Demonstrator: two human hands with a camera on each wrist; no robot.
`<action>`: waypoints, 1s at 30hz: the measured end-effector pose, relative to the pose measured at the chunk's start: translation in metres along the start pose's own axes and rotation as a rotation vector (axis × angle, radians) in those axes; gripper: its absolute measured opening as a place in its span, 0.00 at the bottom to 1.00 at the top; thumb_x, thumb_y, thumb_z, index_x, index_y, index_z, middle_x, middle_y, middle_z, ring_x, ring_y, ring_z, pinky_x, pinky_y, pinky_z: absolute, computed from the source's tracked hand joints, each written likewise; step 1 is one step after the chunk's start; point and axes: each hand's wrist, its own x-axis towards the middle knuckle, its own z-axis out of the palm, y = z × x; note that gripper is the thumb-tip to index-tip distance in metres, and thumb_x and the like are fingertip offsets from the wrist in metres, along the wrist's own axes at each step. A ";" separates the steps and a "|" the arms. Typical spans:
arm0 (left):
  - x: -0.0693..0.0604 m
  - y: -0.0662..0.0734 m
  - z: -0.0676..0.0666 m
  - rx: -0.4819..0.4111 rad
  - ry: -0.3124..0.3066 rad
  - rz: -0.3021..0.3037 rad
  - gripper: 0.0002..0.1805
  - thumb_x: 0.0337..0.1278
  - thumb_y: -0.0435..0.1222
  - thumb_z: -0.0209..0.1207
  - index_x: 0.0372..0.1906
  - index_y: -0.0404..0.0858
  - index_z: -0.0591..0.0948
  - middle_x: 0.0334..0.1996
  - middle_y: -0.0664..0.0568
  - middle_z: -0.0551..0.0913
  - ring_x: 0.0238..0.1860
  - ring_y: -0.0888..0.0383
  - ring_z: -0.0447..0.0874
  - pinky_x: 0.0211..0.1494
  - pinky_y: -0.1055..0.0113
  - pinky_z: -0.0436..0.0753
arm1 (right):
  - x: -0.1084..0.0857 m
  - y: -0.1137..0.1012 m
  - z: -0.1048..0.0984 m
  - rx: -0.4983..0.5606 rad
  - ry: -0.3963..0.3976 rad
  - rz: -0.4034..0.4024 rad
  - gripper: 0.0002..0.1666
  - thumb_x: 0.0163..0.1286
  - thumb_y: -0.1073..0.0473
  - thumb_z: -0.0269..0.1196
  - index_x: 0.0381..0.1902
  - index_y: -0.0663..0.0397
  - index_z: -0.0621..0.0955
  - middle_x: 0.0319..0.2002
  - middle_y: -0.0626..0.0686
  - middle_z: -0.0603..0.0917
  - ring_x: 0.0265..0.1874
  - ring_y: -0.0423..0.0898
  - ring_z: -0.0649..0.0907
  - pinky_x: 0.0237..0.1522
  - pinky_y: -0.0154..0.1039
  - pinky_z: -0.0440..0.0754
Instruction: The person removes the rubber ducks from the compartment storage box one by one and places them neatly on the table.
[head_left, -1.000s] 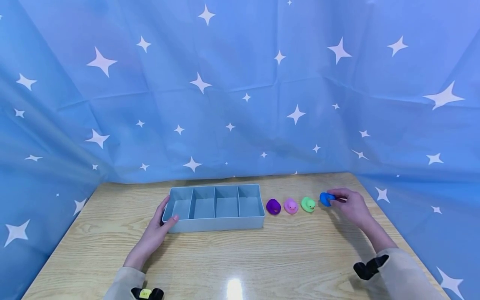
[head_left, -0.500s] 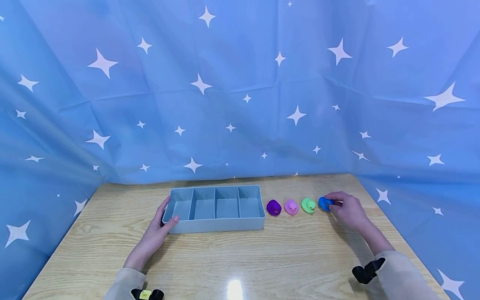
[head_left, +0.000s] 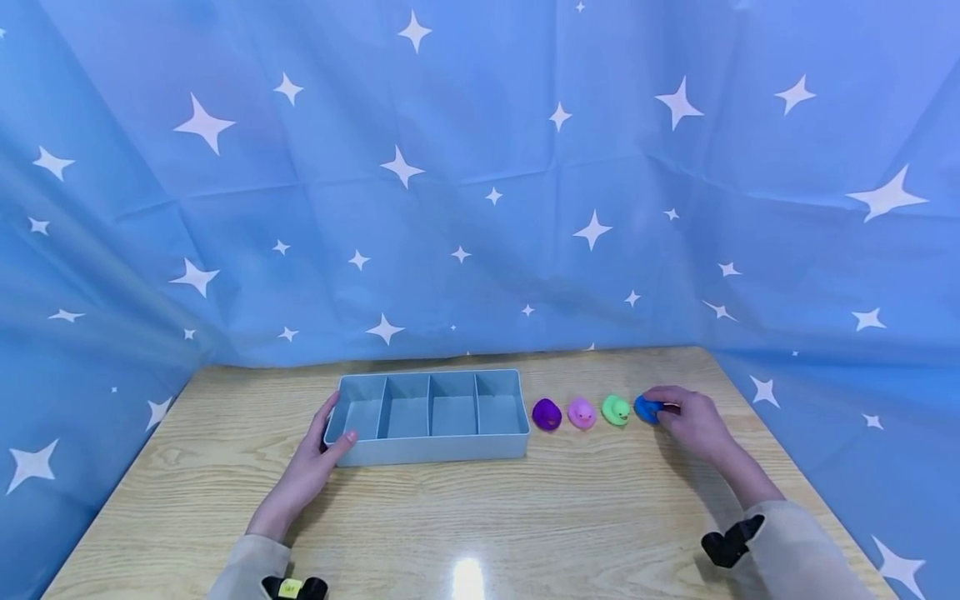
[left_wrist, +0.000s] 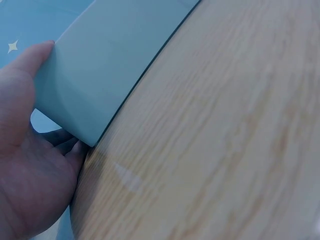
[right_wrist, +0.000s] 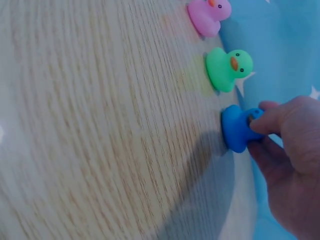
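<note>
A blue-grey box (head_left: 431,449) with several compartments in a row sits at the left of the table. My left hand (head_left: 309,467) grips its left end, the thumb (left_wrist: 37,57) against the front wall and the fingers round the end, partly hidden. On the right, a blue rubber duck (right_wrist: 234,129) stands on the wood, its head pinched between the thumb and fingers of my right hand (head_left: 695,423). Left of it, in a line toward the box, are a green duck (head_left: 616,410), a pink duck (head_left: 582,413) and a purple duck (head_left: 547,414).
The wooden table (head_left: 480,517) carries everything. Behind it and at both sides hangs a blue curtain (head_left: 480,208) with white stars, close to the table's back edge. Black straps (head_left: 732,542) sit on the cuffs of both light sleeves.
My right hand has shifted slightly left with the blue duck, bringing it closer to the green one and in line with the row. My left hand and the box look unmoved.
</note>
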 end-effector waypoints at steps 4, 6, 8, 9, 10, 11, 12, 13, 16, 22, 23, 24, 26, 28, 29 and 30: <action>0.000 0.000 0.000 -0.003 -0.002 -0.004 0.42 0.80 0.49 0.51 0.84 0.54 0.41 0.83 0.39 0.34 0.80 0.32 0.33 0.75 0.32 0.46 | 0.000 0.000 0.000 -0.015 -0.002 -0.007 0.18 0.68 0.76 0.60 0.55 0.70 0.84 0.58 0.71 0.81 0.56 0.71 0.81 0.51 0.62 0.83; 0.000 0.000 0.000 -0.004 -0.005 -0.006 0.42 0.80 0.49 0.51 0.84 0.54 0.41 0.83 0.39 0.34 0.80 0.32 0.32 0.76 0.32 0.45 | 0.000 0.000 0.000 -0.016 0.002 -0.004 0.18 0.68 0.75 0.60 0.55 0.69 0.84 0.58 0.71 0.81 0.56 0.71 0.80 0.51 0.62 0.82; 0.001 0.000 0.000 -0.005 -0.008 -0.005 0.42 0.80 0.49 0.51 0.84 0.55 0.40 0.82 0.39 0.34 0.80 0.32 0.32 0.76 0.32 0.45 | -0.001 0.000 -0.001 -0.016 0.004 0.002 0.18 0.68 0.75 0.61 0.55 0.68 0.85 0.58 0.70 0.81 0.57 0.71 0.80 0.52 0.63 0.82; 0.001 0.000 0.000 -0.007 -0.009 -0.005 0.42 0.80 0.49 0.51 0.84 0.55 0.40 0.83 0.39 0.34 0.80 0.32 0.32 0.76 0.32 0.45 | -0.001 0.000 -0.001 -0.015 0.004 0.005 0.18 0.69 0.75 0.61 0.55 0.68 0.85 0.58 0.70 0.81 0.57 0.71 0.80 0.52 0.63 0.82; 0.001 0.000 0.000 -0.007 -0.010 -0.005 0.42 0.80 0.49 0.50 0.84 0.55 0.40 0.83 0.39 0.34 0.80 0.32 0.32 0.76 0.32 0.45 | -0.001 0.001 -0.001 -0.017 0.004 0.006 0.18 0.69 0.74 0.61 0.55 0.67 0.85 0.58 0.70 0.82 0.57 0.71 0.80 0.52 0.63 0.82; 0.001 0.000 0.000 -0.007 -0.011 -0.004 0.42 0.80 0.49 0.50 0.84 0.55 0.40 0.82 0.39 0.34 0.80 0.32 0.32 0.75 0.32 0.45 | -0.001 0.001 -0.001 -0.017 0.004 0.009 0.18 0.69 0.74 0.61 0.55 0.66 0.85 0.58 0.69 0.82 0.57 0.71 0.80 0.51 0.63 0.82; 0.001 0.000 0.000 -0.009 -0.011 -0.002 0.42 0.80 0.49 0.51 0.84 0.55 0.40 0.82 0.39 0.34 0.80 0.32 0.32 0.75 0.32 0.46 | -0.002 0.001 -0.001 -0.020 0.002 0.008 0.18 0.69 0.74 0.61 0.55 0.66 0.85 0.58 0.69 0.82 0.57 0.71 0.80 0.51 0.63 0.82; 0.000 0.000 -0.001 -0.009 -0.010 -0.002 0.42 0.80 0.49 0.51 0.84 0.56 0.40 0.82 0.39 0.34 0.80 0.32 0.33 0.75 0.32 0.46 | -0.002 0.002 -0.002 -0.023 0.000 0.005 0.18 0.69 0.73 0.62 0.55 0.66 0.85 0.58 0.69 0.82 0.57 0.71 0.80 0.51 0.63 0.82; 0.000 0.000 -0.001 -0.010 -0.010 0.001 0.42 0.80 0.49 0.51 0.84 0.56 0.40 0.82 0.38 0.34 0.80 0.32 0.33 0.75 0.32 0.46 | -0.002 0.003 -0.002 -0.029 -0.001 -0.003 0.18 0.69 0.73 0.62 0.56 0.65 0.85 0.58 0.69 0.82 0.56 0.71 0.80 0.51 0.63 0.82; -0.001 0.000 -0.002 -0.021 -0.012 0.004 0.42 0.80 0.49 0.52 0.84 0.55 0.40 0.82 0.37 0.34 0.80 0.32 0.32 0.75 0.31 0.45 | 0.000 0.004 -0.003 -0.052 0.010 -0.054 0.19 0.67 0.75 0.62 0.55 0.63 0.86 0.57 0.68 0.83 0.57 0.71 0.80 0.53 0.65 0.80; -0.001 0.000 -0.002 -0.023 -0.012 0.006 0.42 0.80 0.49 0.52 0.84 0.55 0.41 0.82 0.37 0.34 0.80 0.32 0.32 0.75 0.31 0.45 | 0.001 0.004 -0.003 -0.052 0.009 -0.060 0.19 0.67 0.75 0.62 0.55 0.63 0.86 0.57 0.68 0.83 0.57 0.71 0.80 0.54 0.65 0.80; -0.001 0.000 -0.002 -0.025 -0.012 0.008 0.42 0.79 0.49 0.52 0.84 0.54 0.41 0.82 0.37 0.34 0.80 0.32 0.32 0.75 0.31 0.46 | 0.001 0.005 -0.003 -0.054 0.008 -0.067 0.19 0.67 0.75 0.62 0.55 0.63 0.86 0.57 0.68 0.83 0.57 0.71 0.80 0.54 0.65 0.79; 0.000 0.000 -0.002 -0.025 -0.014 0.010 0.42 0.79 0.49 0.52 0.84 0.54 0.41 0.82 0.37 0.34 0.80 0.32 0.32 0.75 0.31 0.46 | 0.001 0.006 -0.005 -0.047 0.002 -0.066 0.20 0.67 0.75 0.62 0.55 0.63 0.86 0.57 0.68 0.83 0.57 0.71 0.80 0.54 0.65 0.80; -0.001 0.000 -0.002 -0.025 -0.015 0.011 0.42 0.79 0.49 0.52 0.84 0.54 0.41 0.82 0.37 0.34 0.80 0.32 0.32 0.75 0.31 0.46 | 0.001 0.006 -0.006 -0.038 -0.009 -0.061 0.20 0.67 0.75 0.62 0.55 0.63 0.86 0.58 0.68 0.83 0.58 0.71 0.80 0.54 0.65 0.80; -0.001 0.000 -0.002 -0.024 -0.016 0.010 0.42 0.79 0.49 0.52 0.84 0.54 0.41 0.82 0.38 0.34 0.80 0.32 0.32 0.75 0.31 0.46 | 0.001 0.007 -0.006 -0.034 -0.016 -0.058 0.20 0.67 0.75 0.62 0.55 0.63 0.86 0.58 0.68 0.83 0.58 0.71 0.79 0.54 0.65 0.79; -0.001 0.000 -0.002 -0.023 -0.016 0.009 0.42 0.79 0.49 0.52 0.84 0.55 0.41 0.82 0.38 0.34 0.80 0.32 0.32 0.75 0.31 0.46 | 0.001 0.007 -0.006 -0.031 -0.021 -0.057 0.20 0.68 0.75 0.62 0.56 0.63 0.86 0.58 0.68 0.82 0.58 0.71 0.79 0.55 0.65 0.79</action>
